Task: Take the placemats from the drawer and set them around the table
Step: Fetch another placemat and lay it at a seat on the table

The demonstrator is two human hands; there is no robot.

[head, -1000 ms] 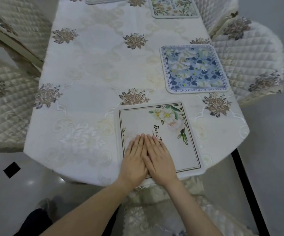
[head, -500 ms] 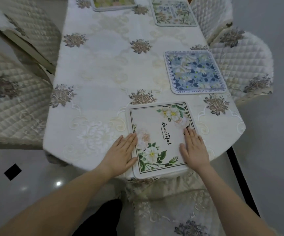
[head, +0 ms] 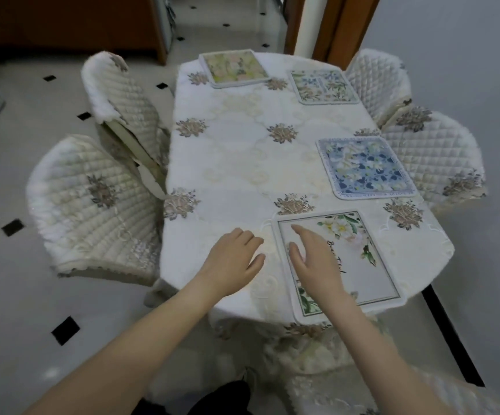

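While the right hand [head: 314,259] hovers over the near placemat [head: 359,265] with fingers loosely spread and gripping nothing, the left hand [head: 233,262] sits beside it on the tablecloth [head: 236,163], fingers curled, also empty. Three more placemats lie along the right side and far end — blue mat [head: 365,167], pale mat [head: 323,85], green mat [head: 235,67]. I'd square the near one to the table edge — it overhangs slightly — then cover the left-side seats.

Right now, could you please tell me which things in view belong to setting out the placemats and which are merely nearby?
Part of the job:
white floral placemat, under the right hand
blue floral placemat
pale blue placemat
green-yellow placemat
table
left hand, empty

Merely nearby:
quilted chairs
wooden cabinet
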